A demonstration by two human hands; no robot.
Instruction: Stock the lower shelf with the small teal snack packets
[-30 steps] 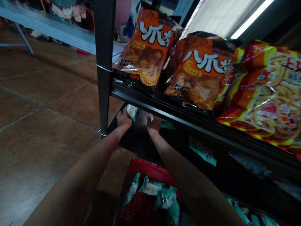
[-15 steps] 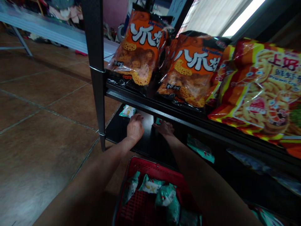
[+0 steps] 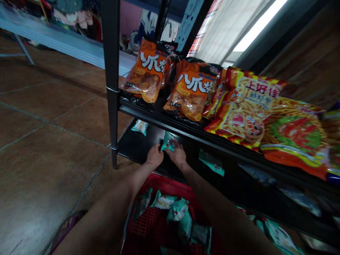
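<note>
Had the red basket point(image 3: 170, 185) nearest, with several teal-and-white packets point(image 3: 164, 202) lying loose inside. Saw more green packs point(image 3: 278, 237) low to the right of the basket, partly hidden by the right forearm. Saw the left hand point(image 3: 155, 156) just beyond the basket's far rim, fingers bent and close together, at the near left corner of a teal packet point(image 3: 168, 139). Couldn't tell whether touching it or just beside. Saw the right hand point(image 3: 178, 154) also just beyond the basket, fingers bent over the near right part of the same packet, touching. Couldn't tell whether pinching or only resting. Found that packet straight beyond the basket, at the black lower shelf point(image 3: 138, 145); couldn't tell whether flat or lifted. Found a white packet point(image 3: 140, 126) on that shelf, beyond and left of the basket, and a flat packet point(image 3: 212, 164) beyond and right. Saw the upper shelf point(image 3: 159, 118) above and beyond the basket, with orange bags point(image 3: 145, 85) leaning there and red-and-yellow bags point(image 3: 240, 117) farther right of the basket. Noted a black post point(image 3: 111, 71) beyond and left of the basket. Farthest, beyond and left of the basket: saw a pale desk point(image 3: 66, 46).
</note>
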